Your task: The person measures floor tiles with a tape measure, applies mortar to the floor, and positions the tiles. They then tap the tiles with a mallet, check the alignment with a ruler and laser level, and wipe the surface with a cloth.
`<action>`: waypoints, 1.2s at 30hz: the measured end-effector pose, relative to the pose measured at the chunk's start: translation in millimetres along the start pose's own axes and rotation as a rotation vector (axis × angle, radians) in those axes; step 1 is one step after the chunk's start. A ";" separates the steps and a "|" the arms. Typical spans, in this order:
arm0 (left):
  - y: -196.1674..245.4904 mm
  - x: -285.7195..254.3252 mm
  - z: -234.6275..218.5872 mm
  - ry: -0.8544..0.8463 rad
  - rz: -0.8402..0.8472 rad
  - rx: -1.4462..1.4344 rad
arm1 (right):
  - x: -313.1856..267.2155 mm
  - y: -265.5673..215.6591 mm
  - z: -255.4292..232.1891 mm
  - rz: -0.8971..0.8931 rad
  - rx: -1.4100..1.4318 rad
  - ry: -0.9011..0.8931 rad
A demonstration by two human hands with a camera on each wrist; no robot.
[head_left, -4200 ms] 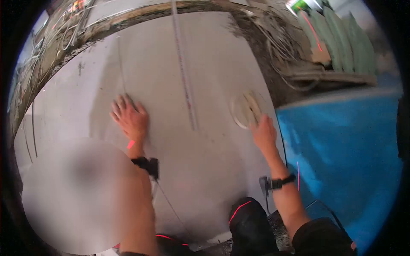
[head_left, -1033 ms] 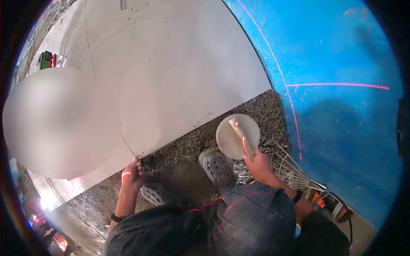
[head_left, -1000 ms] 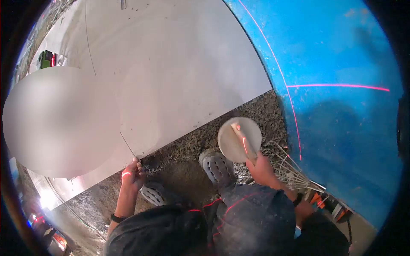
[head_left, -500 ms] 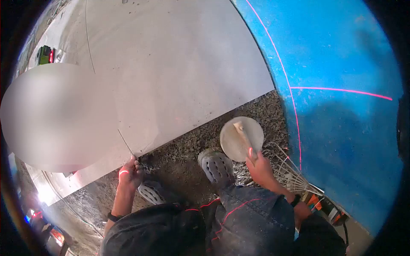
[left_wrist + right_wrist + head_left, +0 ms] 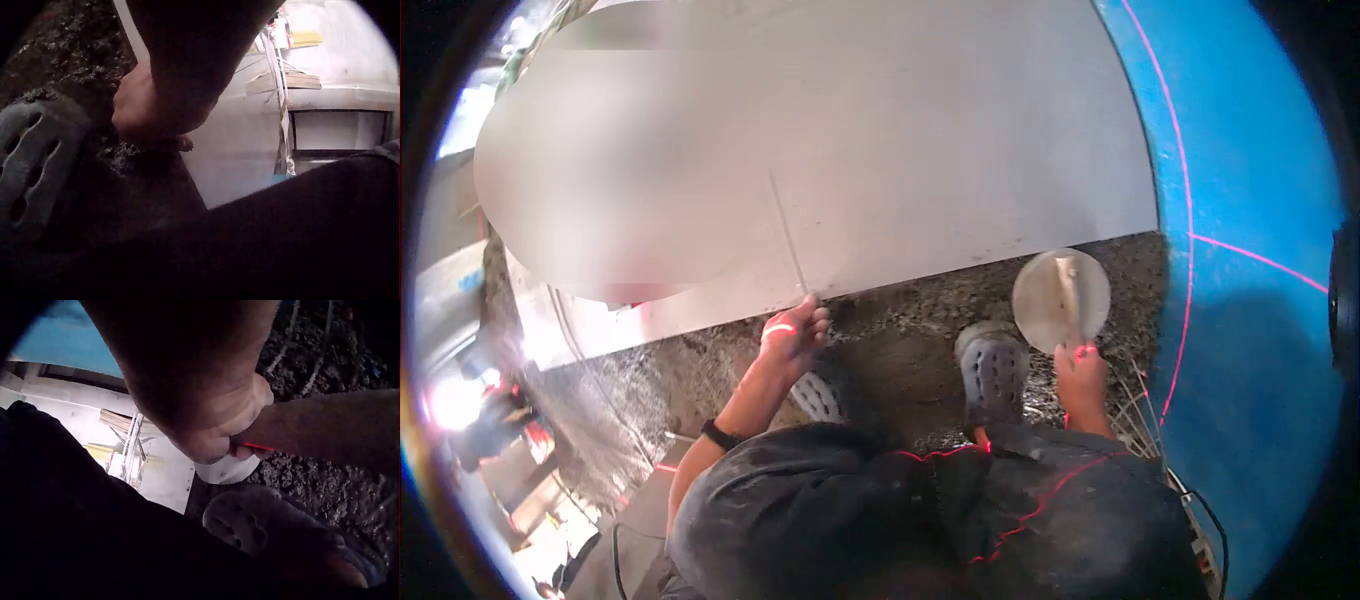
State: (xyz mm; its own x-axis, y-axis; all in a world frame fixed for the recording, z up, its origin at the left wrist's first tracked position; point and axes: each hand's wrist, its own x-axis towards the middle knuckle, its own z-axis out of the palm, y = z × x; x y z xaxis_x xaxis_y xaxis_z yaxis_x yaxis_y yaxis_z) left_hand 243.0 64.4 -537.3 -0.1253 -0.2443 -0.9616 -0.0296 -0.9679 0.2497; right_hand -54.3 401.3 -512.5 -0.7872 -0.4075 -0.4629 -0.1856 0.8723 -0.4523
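Observation:
My right hand [image 5: 1082, 388] grips the pale handle [image 5: 1069, 290] of a mallet-like tool with a round white disc [image 5: 1035, 305]. The disc hangs over rough wet mortar near the right shoe [image 5: 992, 378]. In the right wrist view, the handle's butt [image 5: 331, 428] sticks out behind the hand and part of the disc [image 5: 226, 469] shows beyond it. With fingers curled, my left hand [image 5: 795, 330] touches the front edge of the large pale slabs [image 5: 960, 140], where a thin seam [image 5: 785, 225] ends. In the left wrist view, the hand [image 5: 140, 103] covers this contact.
Mortar [image 5: 930, 310] lies along the slab edge, around both shoes. A blue surface [image 5: 1250, 350] fills the right side, with red laser lines on it. Beside the right leg sits a wire rack [image 5: 1140, 420]. A blur hides the upper left.
Earlier, the disc was on the slab and the left palm lay flat there. Both hands then came back to the front edge. Lately the view has swung left; the hands hold similar positions.

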 end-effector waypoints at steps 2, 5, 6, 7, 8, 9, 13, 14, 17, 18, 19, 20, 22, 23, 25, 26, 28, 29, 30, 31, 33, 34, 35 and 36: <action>2.7 -5.8 5.6 0.024 0.003 -0.005 | 0.1 -3.3 -1.9 0.043 -0.004 -0.033; 2.4 -5.4 3.4 0.025 0.006 -0.022 | 0.3 -12.6 -6.5 0.107 -0.032 -0.034; 3.0 -6.5 4.4 0.011 0.010 -0.035 | -0.4 -14.2 -6.3 0.126 -0.049 -0.011; 5.3 -11.1 8.8 0.042 0.011 -0.021 | -0.3 -14.0 -6.0 0.119 -0.048 -0.014; 5.1 -9.5 7.0 0.043 0.015 -0.027 | 0.4 -12.8 -6.7 0.100 -0.053 -0.022; 4.0 -7.8 5.5 0.050 0.013 -0.041 | 0.4 -11.7 -7.7 0.083 -0.059 -0.030; 2.3 -4.2 -1.1 0.067 0.013 -0.056 | 0.2 -10.4 -6.4 0.053 -0.059 -0.006; 1.1 -2.1 -3.2 0.067 0.013 -0.058 | -0.1 -11.1 -7.4 0.040 -0.047 -0.014; -2.0 2.7 -7.5 0.048 0.020 -0.084 | -1.1 -12.2 -7.7 0.028 -0.028 -0.020; -1.8 0.8 -5.8 0.045 0.030 -0.078 | -1.3 -12.3 -7.8 0.032 -0.022 -0.018; -1.8 -1.2 -4.1 0.042 0.038 -0.072 | -1.7 -12.9 -8.4 0.032 -0.024 -0.018; -1.3 -3.1 -2.3 0.041 0.038 -0.074 | -1.9 -14.1 -8.9 0.038 -0.039 -0.020; 0.2 -7.6 2.2 0.067 0.045 -0.050 | -2.2 -16.3 -9.9 0.043 -0.055 -0.021; -0.6 -7.4 2.4 0.067 0.046 -0.052 | -2.3 -17.4 -10.5 0.062 -0.073 -0.031; -1.6 -7.4 2.1 0.060 0.069 -0.027 | -1.7 -17.5 -10.4 0.075 -0.091 -0.041; -2.1 -7.7 1.7 0.061 0.071 -0.031 | -2.4 -15.6 -10.4 0.065 -0.086 -0.029; -2.7 -8.0 1.0 0.066 0.074 -0.014 | -2.1 -11.5 -10.5 0.051 -0.083 -0.018; -3.7 -6.5 -0.4 0.066 0.075 -0.018 | -1.5 -9.1 -10.8 0.077 -0.080 -0.026; -4.1 -5.1 -1.2 0.057 0.081 -0.009 | -1.6 -9.5 -11.4 0.102 -0.077 -0.033; -4.2 -3.7 -2.2 0.049 0.087 -0.001 | -1.8 -10.8 -12.5 0.098 -0.079 -0.034; -1.1 -7.2 -2.3 0.040 0.078 0.059 | -2.4 -14.8 -14.7 0.103 -0.039 -0.044; 1.4 -11.5 -0.7 0.030 0.066 0.124 | -2.4 -14.6 -15.2 0.099 -0.040 -0.046; 3.6 -16.2 1.6 0.032 0.068 0.121 | -2.4 -13.7 -15.8 0.081 -0.043 -0.048; 6.7 -22.8 6.2 0.108 0.267 0.470 | -1.6 -14.2 -16.3 0.063 -0.046 -0.050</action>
State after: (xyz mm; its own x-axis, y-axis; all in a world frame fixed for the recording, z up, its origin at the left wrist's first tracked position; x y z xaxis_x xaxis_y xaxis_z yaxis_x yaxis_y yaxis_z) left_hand 239.4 63.9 -513.1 -0.0876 -0.5059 -0.8581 -0.4533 -0.7468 0.4866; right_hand -60.0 394.0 -492.9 -0.7681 -0.3637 -0.5271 -0.1649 0.9077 -0.3859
